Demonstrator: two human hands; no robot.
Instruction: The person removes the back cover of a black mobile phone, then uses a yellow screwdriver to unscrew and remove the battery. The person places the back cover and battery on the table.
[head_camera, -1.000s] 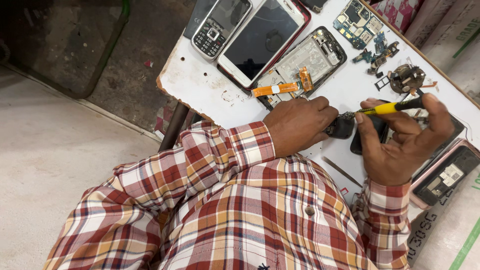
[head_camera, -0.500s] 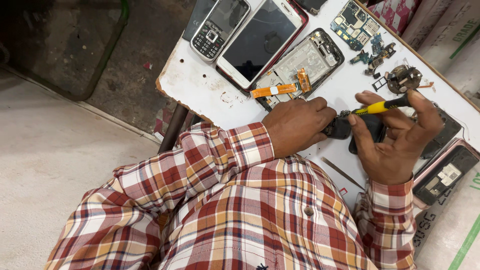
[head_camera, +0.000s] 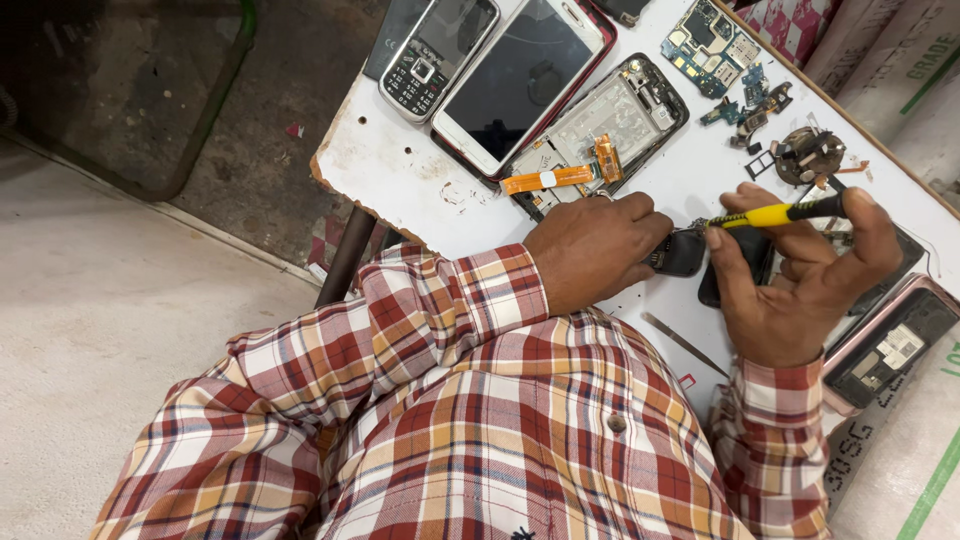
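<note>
The left hand (head_camera: 595, 250) is clenched over a small dark phone part (head_camera: 680, 252), pinning it to the white counter (head_camera: 400, 170) a little in from the near edge. The right hand (head_camera: 800, 285) grasps a yellow-handled screwdriver (head_camera: 775, 213) between thumb and fingers, shaft almost level, its tip meeting the part just beside the left fingertips. What the tip sits in is hidden by the hands.

Doing this well probably means keeping the left grip firm so the part cannot twist, and holding the driver in line with the fastener with light pressure, since a small head looks easy to strip. A slip would send the tip toward the left fingers, so they are best kept off the blade's line.

Behind the left hand lies an opened phone (head_camera: 600, 130) with an orange flex ribbon (head_camera: 548, 180) across it. Toward the far left corner lie a touchscreen phone (head_camera: 520, 75) and a keypad phone (head_camera: 435, 55). A bare circuit board (head_camera: 712, 45) sits at the far edge, and thin metal tweezers (head_camera: 683, 343) lie by the near edge, beside the right wrist.
</note>
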